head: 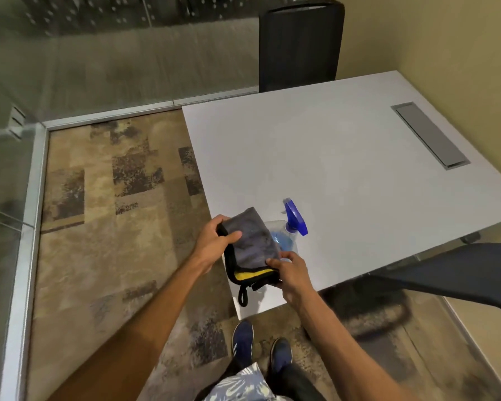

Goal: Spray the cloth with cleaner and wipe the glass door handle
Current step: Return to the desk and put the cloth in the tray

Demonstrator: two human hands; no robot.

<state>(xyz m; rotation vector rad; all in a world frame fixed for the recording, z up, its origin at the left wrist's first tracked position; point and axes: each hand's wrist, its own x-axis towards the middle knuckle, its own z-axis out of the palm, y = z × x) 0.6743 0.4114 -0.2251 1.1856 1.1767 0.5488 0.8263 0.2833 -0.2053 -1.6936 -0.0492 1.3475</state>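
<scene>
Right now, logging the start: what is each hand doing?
Left hand: closed on the cloth.
Right hand: closed on the cloth's near edge.

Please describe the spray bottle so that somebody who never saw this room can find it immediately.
Start from the large white table by the beige wall and go to its near corner, where the left hand and the right hand hold a grey cloth. The spray bottle stands on the table just behind that cloth. Its bright blue trigger head and clear body with blue liquid set it apart.

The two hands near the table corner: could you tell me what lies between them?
In the head view, the grey cloth spans between the left hand and right hand.
</scene>
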